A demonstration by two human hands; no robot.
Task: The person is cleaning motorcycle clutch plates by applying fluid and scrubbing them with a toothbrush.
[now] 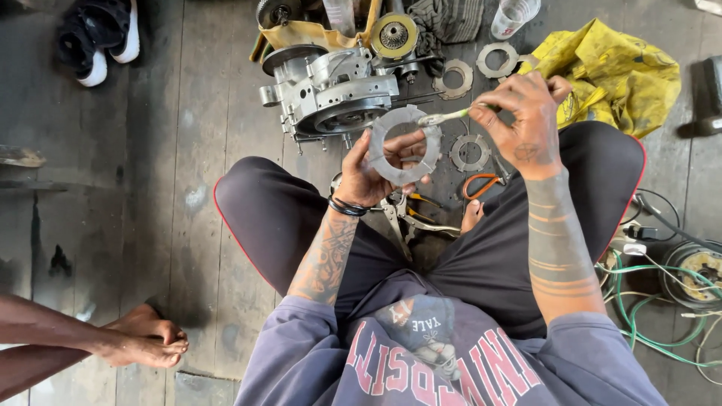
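- Setting: bare wooden plank floor (188,188), worn and stained; the person sits cross-legged on it, dark trousers, knees spread left and right; work is done in the gap above the lap.
- Left hand (368,177): fingers closed around the lower-left rim of a flat grey ring plate (406,146); the plate is held up off the floor, its face turned toward the camera, its centre hole open and showing the fingers behind it.
- Right hand (526,120): pinched narrow on the handle of a small brush (447,116); thumb and fingers gathered at the handle's right end.
- Key relation: the brush lies nearly level, its long axis running right to left; the bristle tip meets the plate's upper-right rim; the right hand sits to the right of the plate and slightly above it; the left hand sits below and to the left; the plate lies between the two hands.
- Floor ahead: a grey metal engine casing (331,90), just beyond the plate; several more ring plates (470,153) lie flat to the right of it; a yellow cloth (617,71) beyond the right hand.
- Floor below the hands: orange-handled pliers (481,184) and locking pliers (402,218) between the legs.
- Margins: green cable (639,308) at right; dark shoes (101,37) at upper left; another person's bare foot (147,342) at lower left, well apart from the work.
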